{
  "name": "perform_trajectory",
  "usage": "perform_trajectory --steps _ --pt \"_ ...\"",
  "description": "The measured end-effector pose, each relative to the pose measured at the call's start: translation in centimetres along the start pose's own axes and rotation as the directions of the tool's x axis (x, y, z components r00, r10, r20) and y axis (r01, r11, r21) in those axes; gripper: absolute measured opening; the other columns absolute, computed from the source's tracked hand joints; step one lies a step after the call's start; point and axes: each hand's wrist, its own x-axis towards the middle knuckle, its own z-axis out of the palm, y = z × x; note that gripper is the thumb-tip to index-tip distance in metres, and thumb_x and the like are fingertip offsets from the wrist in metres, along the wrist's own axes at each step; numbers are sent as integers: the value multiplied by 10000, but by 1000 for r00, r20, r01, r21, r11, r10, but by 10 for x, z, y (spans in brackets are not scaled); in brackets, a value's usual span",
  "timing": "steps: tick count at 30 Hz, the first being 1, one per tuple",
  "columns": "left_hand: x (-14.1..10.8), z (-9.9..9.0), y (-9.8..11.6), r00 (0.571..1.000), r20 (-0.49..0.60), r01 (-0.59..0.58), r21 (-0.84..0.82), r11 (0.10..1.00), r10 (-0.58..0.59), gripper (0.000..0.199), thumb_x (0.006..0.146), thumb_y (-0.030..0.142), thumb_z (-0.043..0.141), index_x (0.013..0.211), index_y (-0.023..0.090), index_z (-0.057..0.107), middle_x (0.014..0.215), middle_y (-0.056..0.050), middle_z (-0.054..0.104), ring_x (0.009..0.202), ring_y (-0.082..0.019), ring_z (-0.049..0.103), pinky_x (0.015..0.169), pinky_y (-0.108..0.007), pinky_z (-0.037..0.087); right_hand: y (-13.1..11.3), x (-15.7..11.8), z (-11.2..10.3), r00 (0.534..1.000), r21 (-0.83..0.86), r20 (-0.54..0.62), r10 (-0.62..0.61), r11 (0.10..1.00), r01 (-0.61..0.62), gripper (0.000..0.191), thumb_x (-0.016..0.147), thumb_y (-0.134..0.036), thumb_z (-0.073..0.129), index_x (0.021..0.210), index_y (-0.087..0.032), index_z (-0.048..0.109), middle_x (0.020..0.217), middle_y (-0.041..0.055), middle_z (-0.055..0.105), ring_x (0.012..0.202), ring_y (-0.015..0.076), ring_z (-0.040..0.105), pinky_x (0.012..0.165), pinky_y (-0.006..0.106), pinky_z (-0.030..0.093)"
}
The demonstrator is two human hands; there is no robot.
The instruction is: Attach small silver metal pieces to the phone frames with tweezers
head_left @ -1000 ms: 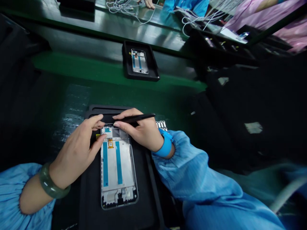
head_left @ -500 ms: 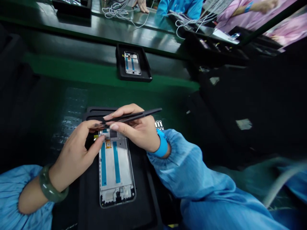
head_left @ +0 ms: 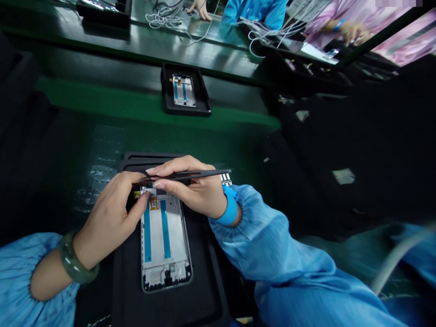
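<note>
My right hand point(head_left: 195, 188) is closed around black tweezers point(head_left: 204, 173), held nearly level over the top end of a phone frame point(head_left: 175, 236). The tweezers' tips reach to the fingers of my left hand point(head_left: 112, 215), where the detail is too small to make out. My left hand grips the frame's upper left corner, with the thumb on its inner face and the other fingers curled past the top. The frame lies in a black tray point(head_left: 204, 299), with two blue strips and an orange flex cable point(head_left: 154, 203) on it.
Farther back, a second black tray point(head_left: 165, 97) holds another phone frame point(head_left: 184, 91). Small metal parts point(head_left: 225, 178) lie beyond my right wrist. White cables point(head_left: 166, 17), a co-worker's hand point(head_left: 200, 9) and other people's sleeves are across the bench. Dark foam stacks stand on both sides.
My right hand has tipped the tweezers flatter, their rear end dropping, and their tips have moved slightly left and down. My left hand has stayed almost in place on the phone frame.
</note>
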Motion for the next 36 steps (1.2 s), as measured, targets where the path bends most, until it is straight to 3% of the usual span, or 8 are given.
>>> perform_trajectory --steps 4,7,12,16,19,28,36 --pt "1 -2 1 999 28 -26 23 999 26 152 871 228 465 1019 202 484 976 -53 574 936 -196 554 808 -357 458 -3 -2 -2 999 -47 30 -12 999 14 88 770 -196 686 835 -166 634 899 33 691 861 160 676 795 269 577" --pt "2 -4 3 997 70 -23 3 1000 23 167 877 233 459 1039 210 489 1021 -52 568 997 -199 541 855 -370 456 -5 -5 -3 999 -82 -46 20 996 -24 96 754 -204 704 806 -168 632 848 29 693 809 162 682 739 261 590" --pt "0 -6 2 998 14 59 -39 998 -58 395 863 257 507 1237 205 391 1131 -59 545 1034 -163 545 895 -324 473 -5 -6 -6 926 89 -244 287 958 -273 180 775 -315 680 784 -169 576 770 19 683 633 137 678 584 236 598" --pt "-2 -7 -3 995 34 -100 95 990 97 357 839 249 543 1179 182 457 1249 -84 487 1200 -210 443 1019 -379 393 3 -4 -5 866 255 -221 449 883 -393 258 735 -337 712 805 -159 539 687 -4 664 592 132 673 527 207 583" --pt "-3 -8 -6 983 94 -175 165 971 161 257 828 271 562 1070 192 524 1200 -73 525 1261 -247 372 1056 -436 339 8 -4 -3 841 250 -178 511 850 -463 294 709 -355 729 764 -150 527 640 -10 646 594 143 678 529 205 574" --pt "-5 -7 -5 983 69 -179 182 967 169 190 830 285 568 987 181 549 1078 -75 552 1205 -250 414 1015 -445 360 11 -11 -3 895 -58 -143 422 899 -433 228 732 -319 716 738 -167 545 605 -14 655 568 132 660 518 211 523" --pt "-5 -8 -5 978 92 -205 207 957 190 197 833 272 561 997 164 549 1140 -87 546 1249 -247 381 1037 -439 347 9 -11 -2 922 -206 -142 360 900 -383 227 774 -359 671 719 -168 561 628 -17 627 566 116 627 540 226 490"
